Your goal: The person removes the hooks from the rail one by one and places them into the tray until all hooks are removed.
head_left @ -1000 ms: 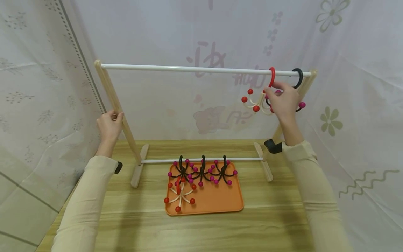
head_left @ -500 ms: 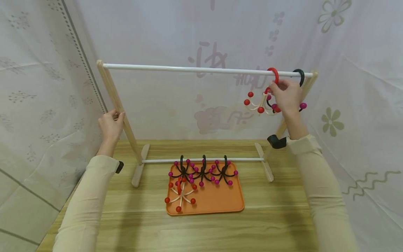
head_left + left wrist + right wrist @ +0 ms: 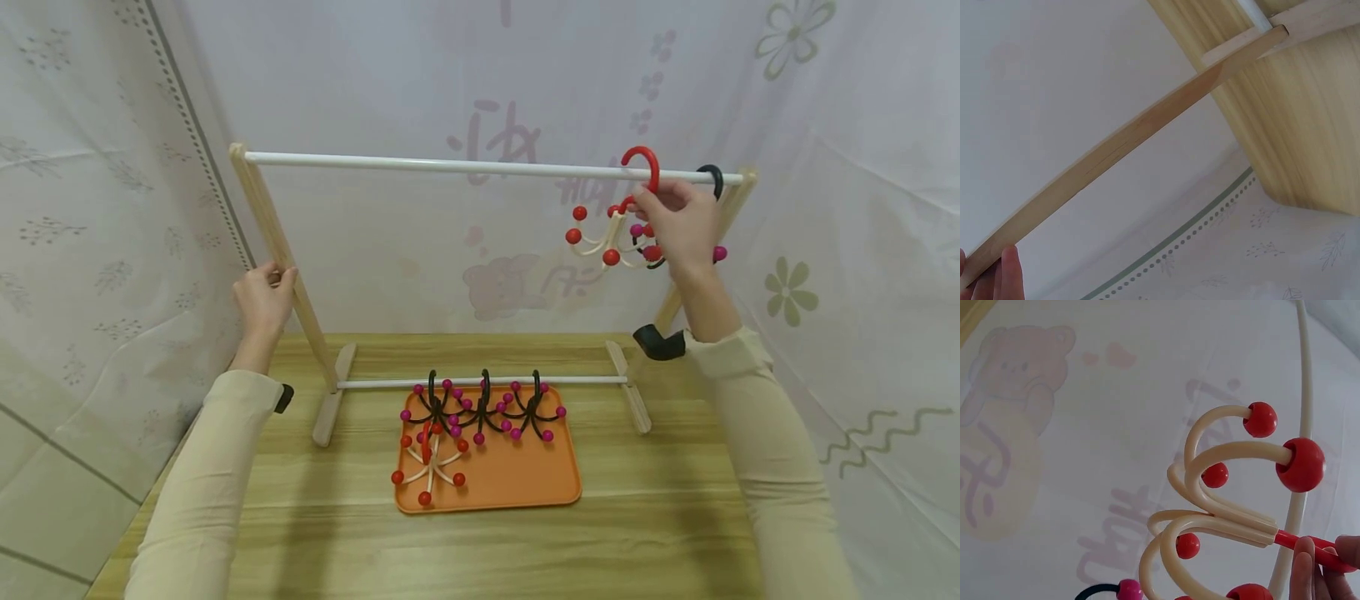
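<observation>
My right hand (image 3: 690, 225) pinches the red hook (image 3: 654, 167) of a cream multi-arm hanger (image 3: 1229, 528) tipped with red balls. The hook's curve stands above the white top rod (image 3: 450, 165) of a wooden rack, crossing the rod in the head view. Just to the right, a black hanger (image 3: 711, 172) with pink balls hangs on the rod, partly hidden behind my hand. At the other end, my left hand (image 3: 264, 300) grips the rack's left post (image 3: 267, 212) between thumb and fingers. Those fingertips (image 3: 1011, 269) show around the post in the left wrist view.
On the wooden table (image 3: 465, 554) lies an orange tray (image 3: 517, 479). Three black hangers with pink balls (image 3: 478, 437) and one cream hanger (image 3: 431, 467) with a red hook rest in it. A lower white rod (image 3: 375, 383) runs behind the tray; printed curtains surround the table.
The red hook was down around the rod; it first turned and shifted slightly right, then rose so its curve stands higher, with the hanger swung left. The left hand stays on the post.
</observation>
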Motion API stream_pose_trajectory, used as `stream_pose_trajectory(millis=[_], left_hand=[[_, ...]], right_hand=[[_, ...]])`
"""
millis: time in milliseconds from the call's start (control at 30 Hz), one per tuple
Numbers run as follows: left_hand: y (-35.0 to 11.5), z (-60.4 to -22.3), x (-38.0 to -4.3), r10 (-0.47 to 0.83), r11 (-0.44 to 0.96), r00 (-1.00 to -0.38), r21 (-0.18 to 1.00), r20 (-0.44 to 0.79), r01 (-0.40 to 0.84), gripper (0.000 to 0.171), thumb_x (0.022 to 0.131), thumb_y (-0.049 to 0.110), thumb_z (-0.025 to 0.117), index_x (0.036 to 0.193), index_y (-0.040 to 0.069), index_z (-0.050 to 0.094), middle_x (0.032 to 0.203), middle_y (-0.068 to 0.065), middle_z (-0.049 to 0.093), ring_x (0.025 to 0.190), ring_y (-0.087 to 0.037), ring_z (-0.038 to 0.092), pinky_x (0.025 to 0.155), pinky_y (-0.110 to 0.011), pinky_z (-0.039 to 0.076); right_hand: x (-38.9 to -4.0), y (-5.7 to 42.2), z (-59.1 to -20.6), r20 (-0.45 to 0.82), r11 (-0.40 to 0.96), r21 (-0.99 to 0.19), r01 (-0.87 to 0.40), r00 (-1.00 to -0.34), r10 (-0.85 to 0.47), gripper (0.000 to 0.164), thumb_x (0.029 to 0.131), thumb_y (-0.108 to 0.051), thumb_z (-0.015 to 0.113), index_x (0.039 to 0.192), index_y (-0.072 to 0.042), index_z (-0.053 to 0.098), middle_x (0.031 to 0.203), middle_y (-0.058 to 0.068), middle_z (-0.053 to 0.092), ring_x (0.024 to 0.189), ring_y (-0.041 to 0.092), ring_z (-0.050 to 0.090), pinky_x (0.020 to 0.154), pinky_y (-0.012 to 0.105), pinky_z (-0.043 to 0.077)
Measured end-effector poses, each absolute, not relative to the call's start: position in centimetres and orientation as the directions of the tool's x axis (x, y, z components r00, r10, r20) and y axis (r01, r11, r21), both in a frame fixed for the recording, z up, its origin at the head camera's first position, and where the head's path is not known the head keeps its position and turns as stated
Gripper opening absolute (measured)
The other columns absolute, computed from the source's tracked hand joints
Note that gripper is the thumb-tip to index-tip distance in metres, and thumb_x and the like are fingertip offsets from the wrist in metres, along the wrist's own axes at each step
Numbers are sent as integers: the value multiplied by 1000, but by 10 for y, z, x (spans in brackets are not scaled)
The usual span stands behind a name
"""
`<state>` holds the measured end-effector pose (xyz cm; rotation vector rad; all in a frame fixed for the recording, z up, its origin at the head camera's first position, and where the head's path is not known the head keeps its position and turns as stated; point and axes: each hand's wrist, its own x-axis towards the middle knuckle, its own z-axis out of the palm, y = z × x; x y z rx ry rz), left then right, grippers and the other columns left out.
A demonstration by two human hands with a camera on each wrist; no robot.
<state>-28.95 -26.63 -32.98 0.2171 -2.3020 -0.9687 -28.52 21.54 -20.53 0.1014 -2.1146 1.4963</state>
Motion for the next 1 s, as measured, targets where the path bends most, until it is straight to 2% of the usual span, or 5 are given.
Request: stream_pose_trajectory(millis=[200,367,567,833,1000], left_hand=[[-267,-331,-290,-374,719,-786,689,493,90,28,90,18,51,85,-7,61,93,-26,61,88,-36,58,76,-45,46],[-267,-332,-290,-378,716,-786,692,490,88,28,90,18,50,85,-8,60,93,-26,60,89,-37,58,76,-45,46],[-267,-331,-290,-382,711,-791,698,477,78,31,91,20,48,87,-8,60,94,-27,60,89,-37,58,76,-46,46],[-267,-330,-290,-370,719,-797,691,478,80,31,91,20,47,88,-8,60,95,-27,60,88,-37,58,76,-46,46],[-267,-331,-290,-365,713,-801,696,474,87,31,91,21,47,88,-8,60,96,-27,60,89,-37,58,76,-46,46]], right_hand=[[-274,207,-215,464,333,-861,-383,-861,208,34,78,-29,67,100,-4,63,86,4,64,76,15,62,69,21,48],[-268,202,-229,458,266,-872,-411,-876,149,30,79,-24,66,99,-1,62,85,6,64,76,16,61,74,22,47],[-262,197,-250,430,260,-881,-394,-898,96,31,81,-27,64,98,-1,61,87,5,65,76,13,62,79,24,46],[-256,189,-283,384,234,-902,-363,-922,47,34,83,-29,61,95,2,61,84,6,65,72,15,62,72,22,48],[-249,180,-304,393,200,-901,-386,-920,-7,33,84,-27,61,93,5,61,83,9,65,71,19,62,68,25,50]])
